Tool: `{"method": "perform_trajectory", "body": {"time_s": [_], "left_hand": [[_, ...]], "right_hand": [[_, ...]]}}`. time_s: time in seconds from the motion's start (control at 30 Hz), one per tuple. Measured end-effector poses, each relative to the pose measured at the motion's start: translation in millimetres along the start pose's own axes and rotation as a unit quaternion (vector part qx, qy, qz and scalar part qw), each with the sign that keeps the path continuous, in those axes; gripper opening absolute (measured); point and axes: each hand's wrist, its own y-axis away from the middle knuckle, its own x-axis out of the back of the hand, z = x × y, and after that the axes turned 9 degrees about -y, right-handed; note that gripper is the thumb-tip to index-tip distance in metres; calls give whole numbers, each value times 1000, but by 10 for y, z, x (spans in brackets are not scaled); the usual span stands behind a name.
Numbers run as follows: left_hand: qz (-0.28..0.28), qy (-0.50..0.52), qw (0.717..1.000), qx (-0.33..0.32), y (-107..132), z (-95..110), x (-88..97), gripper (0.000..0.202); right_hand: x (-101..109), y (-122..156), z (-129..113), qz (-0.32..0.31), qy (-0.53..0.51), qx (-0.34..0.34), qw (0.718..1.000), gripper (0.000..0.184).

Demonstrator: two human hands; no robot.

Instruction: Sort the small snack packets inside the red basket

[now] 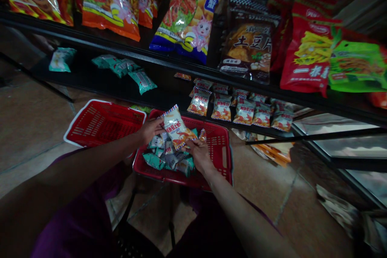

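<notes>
White snack packet (177,128) gripped between both hands (151,129) (198,151), above red basket (222,157) of packets.

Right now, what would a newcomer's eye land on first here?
Both hands, the left hand and the right hand, meet over a red basket on the floor, holding up a white snack packet above a pile of small packets. A second red basket lies beside it, to the left. Behind, big bright snack bags line the upper shelf.
</notes>
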Motion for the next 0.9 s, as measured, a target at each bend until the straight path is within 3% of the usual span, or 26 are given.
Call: {"method": "perform_trajectory", "body": {"time_s": [0.13, 0.3, 0.43, 0.7, 0.9], "left_hand": [[-21, -19, 999, 18, -1, -52, 1, 8], [-20, -30, 999, 32, -15, -69, 17, 11], [-73, 26, 996, 38, 20, -3, 4, 7], [-161, 75, 983, 56, 128, 105, -17, 30], [-104, 19, 993, 49, 75, 51, -31, 35]], "right_hand": [[41, -13, -39, -25, 143, 169, 975, 24], [57, 34, -136, -30, 313, 360, 878, 20], [39, 112, -179, -84, 364, 457, 807, 17], [52, 179, -148, -166, 484, 495, 702, 27], [21, 212, -129, -198, 554, 481, 650, 25]]}}
